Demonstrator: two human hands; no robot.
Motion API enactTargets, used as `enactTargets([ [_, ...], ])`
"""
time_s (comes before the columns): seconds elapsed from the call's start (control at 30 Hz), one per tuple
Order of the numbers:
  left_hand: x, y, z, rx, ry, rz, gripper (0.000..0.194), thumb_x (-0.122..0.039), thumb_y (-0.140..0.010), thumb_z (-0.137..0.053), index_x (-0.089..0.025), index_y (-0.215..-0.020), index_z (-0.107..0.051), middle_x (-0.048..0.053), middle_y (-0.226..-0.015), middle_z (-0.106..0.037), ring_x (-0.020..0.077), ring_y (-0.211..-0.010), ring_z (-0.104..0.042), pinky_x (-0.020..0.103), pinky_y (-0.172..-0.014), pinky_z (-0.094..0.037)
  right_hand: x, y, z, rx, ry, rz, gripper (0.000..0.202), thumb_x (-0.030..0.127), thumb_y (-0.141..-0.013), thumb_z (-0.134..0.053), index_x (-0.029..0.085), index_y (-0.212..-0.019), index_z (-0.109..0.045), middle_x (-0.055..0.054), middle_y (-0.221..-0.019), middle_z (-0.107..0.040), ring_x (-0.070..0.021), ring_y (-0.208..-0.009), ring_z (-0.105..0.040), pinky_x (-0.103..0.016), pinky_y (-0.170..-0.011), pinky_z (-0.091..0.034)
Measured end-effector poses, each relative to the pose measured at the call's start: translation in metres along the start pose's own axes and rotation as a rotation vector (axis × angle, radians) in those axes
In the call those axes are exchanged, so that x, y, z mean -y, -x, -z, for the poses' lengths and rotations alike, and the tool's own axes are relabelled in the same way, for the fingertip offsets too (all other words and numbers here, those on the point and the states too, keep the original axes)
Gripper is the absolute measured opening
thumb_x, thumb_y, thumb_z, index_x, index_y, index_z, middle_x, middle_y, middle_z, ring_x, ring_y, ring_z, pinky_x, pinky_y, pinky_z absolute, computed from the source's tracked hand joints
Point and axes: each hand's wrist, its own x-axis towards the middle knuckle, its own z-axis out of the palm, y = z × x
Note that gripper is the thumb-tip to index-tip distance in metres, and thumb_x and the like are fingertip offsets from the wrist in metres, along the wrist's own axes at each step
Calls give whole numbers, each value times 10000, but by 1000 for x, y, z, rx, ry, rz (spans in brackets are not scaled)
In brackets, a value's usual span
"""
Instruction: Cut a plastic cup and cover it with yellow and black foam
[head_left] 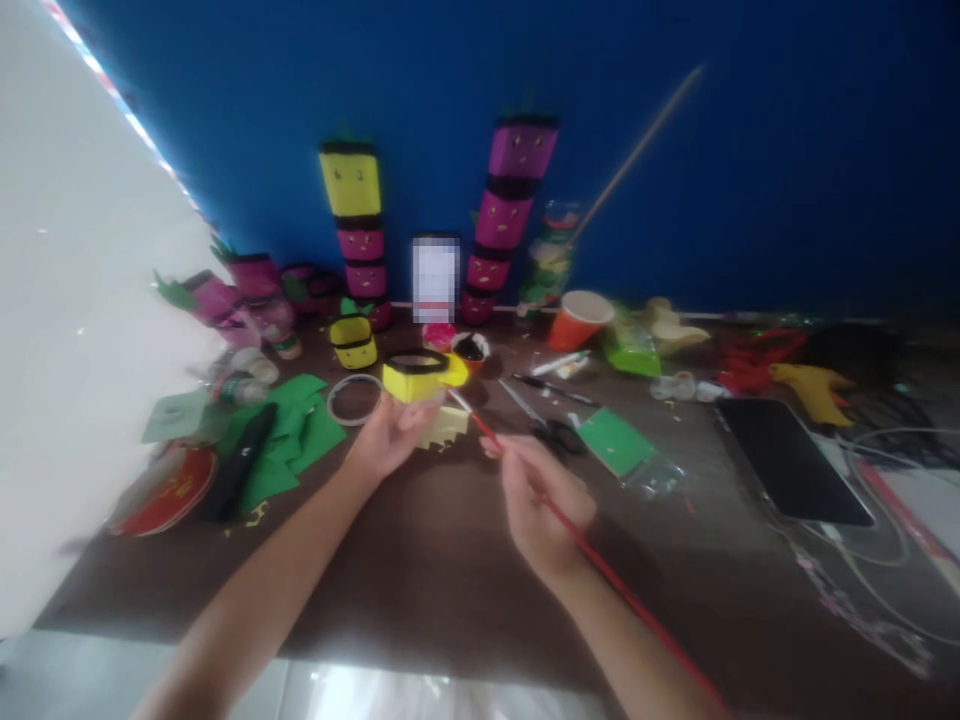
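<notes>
My left hand (395, 432) is closed around the underside of a small yellow cup (409, 384) with a black rim, held above the dark table. Between the fingers of my right hand (544, 495) is a long red paintbrush (600, 560), its tip pointing up and left, close to the cup's right side; whether it touches I cannot tell. Just behind stand a small pot of dark paint (472, 347) and a pink paint pot (439, 336). A smaller yellow cup with a drawn face (354, 343) stands to the left.
Stacked purple and yellow cups (501, 218) lean against the blue wall, beside a phone (436, 275). Green sheets (296, 440) and a tape roll (355, 400) lie left. Scissors (559, 433), an orange cup (579, 318), a yellow glue gun (814, 390) and a tablet (795, 460) are right.
</notes>
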Motion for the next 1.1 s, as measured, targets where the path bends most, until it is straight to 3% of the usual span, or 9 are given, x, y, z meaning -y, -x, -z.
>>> enactTargets([
  [0.37,1,-1,2,69,-16,-16,584,-507,-851,-468,-17,-1154,-562,205,-1095,-650,227,-1050,-623,308,-953,-470,-1,1,-1,-8,4,-16,159,132,-844,-513,178,-902,-653,-61,-830,-719,-157,-717,-693,-260,-666,-579],
  [0.6,1,-1,0,13,6,-24,558,-498,-860,-455,-44,-1164,-568,186,-1056,-670,241,-1052,-622,347,-970,-458,-1,3,-2,1,21,-62,156,171,-856,-511,180,-922,-652,-66,-840,-724,-157,-702,-696,-263,-667,-588],
  [0.77,2,-1,3,42,-18,-15,536,-496,-884,-401,-57,-1128,-589,178,-1038,-677,233,-1057,-620,346,-970,-458,-2,3,-3,7,34,-70,155,176,-857,-511,182,-924,-651,-68,-840,-723,-158,-710,-695,-269,-679,-585],
  [0.93,2,-1,2,-45,-4,-9,505,-485,-898,-374,-81,-1096,-602,156,-989,-688,216,-1016,-638,335,-948,-471,1,0,-2,44,42,-60,151,149,-850,-507,184,-885,-650,-49,-825,-721,-149,-710,-694,-246,-676,-571],
  [1.1,1,-1,0,-114,8,-11,509,-467,-907,-364,-34,-1038,-597,170,-926,-679,204,-934,-662,303,-898,-502,2,-3,0,83,50,-5,147,112,-833,-515,186,-844,-642,-34,-772,-713,-134,-688,-683,-227,-659,-559],
])
